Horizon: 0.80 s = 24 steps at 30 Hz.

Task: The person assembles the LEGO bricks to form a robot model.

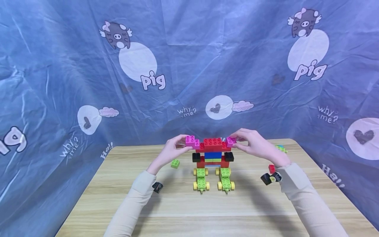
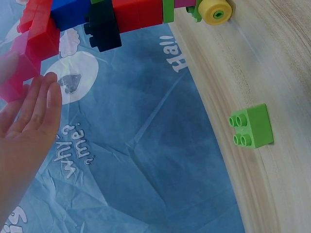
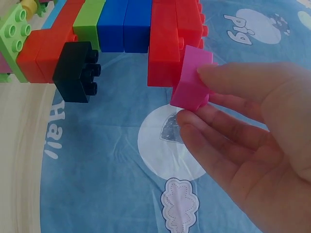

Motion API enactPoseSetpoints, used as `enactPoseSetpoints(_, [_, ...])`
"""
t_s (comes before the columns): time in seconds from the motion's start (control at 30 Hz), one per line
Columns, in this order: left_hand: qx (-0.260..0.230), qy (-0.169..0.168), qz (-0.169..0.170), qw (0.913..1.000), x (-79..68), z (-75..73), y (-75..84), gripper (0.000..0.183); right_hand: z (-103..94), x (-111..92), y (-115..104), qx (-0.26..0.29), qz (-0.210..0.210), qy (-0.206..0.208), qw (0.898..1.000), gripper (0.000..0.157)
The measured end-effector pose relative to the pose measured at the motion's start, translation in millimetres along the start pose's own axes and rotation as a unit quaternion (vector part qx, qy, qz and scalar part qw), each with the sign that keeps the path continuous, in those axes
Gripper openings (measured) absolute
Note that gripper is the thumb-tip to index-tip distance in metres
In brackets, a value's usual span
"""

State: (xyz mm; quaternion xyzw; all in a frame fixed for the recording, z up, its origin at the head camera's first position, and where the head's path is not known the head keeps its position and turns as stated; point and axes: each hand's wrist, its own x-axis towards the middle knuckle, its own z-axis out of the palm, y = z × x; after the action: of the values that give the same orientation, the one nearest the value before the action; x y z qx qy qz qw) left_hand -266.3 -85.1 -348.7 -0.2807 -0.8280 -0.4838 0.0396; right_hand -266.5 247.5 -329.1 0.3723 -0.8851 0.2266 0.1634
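Observation:
A toy figure of building bricks stands mid-table, with a red brick row [image 1: 212, 143] on top, blue bricks [image 1: 213, 155] under it and black bricks [image 1: 196, 157] at its sides. Two green wheeled bases [image 1: 201, 181] with yellow wheels are at the bottom. My left hand [image 1: 173, 149] pinches pink bricks [image 1: 190, 141] at the structure's upper left, thumb in front, fingers behind. At the upper right, my right hand [image 1: 251, 142] pinches a pink brick [image 3: 192, 80] between thumb and fingers. That brick is tilted against the red end; whether its studs are joined cannot be seen.
Left of the figure lies a green brick [image 1: 175, 163], with a black piece [image 1: 158, 187] near the left sleeve. Beside the right forearm are a red brick [image 1: 271, 169] and black pieces [image 1: 266, 179]. Green pieces [image 1: 281, 148] lie at the back right. A blue cloth [image 1: 183, 82] hangs behind the table.

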Motion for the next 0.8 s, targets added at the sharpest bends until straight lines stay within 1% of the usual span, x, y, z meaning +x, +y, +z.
enactPoseSetpoints(0.3, [0.006, -0.001, -0.005, 1.0, -1.1, -0.3, 1.5, 0.04, 1.1, 0.5, 0.2, -0.003, 0.011, -0.007, 1.0, 0.03])
enactPoseSetpoints(0.63, [0.001, -0.001, -0.004, 1.0, -1.8, -0.3, 2.5, 0.04, 0.2, 3.2, -3.1, -0.016, -0.015, -0.004, 1.0, 0.024])
enactPoseSetpoints(0.8, [-0.003, 0.0, 0.0, 1.0, -1.0, -1.1, 2.7, 0.04, 1.2, 4.5, -1.4, -0.02, -0.027, 0.003, 0.999, 0.025])
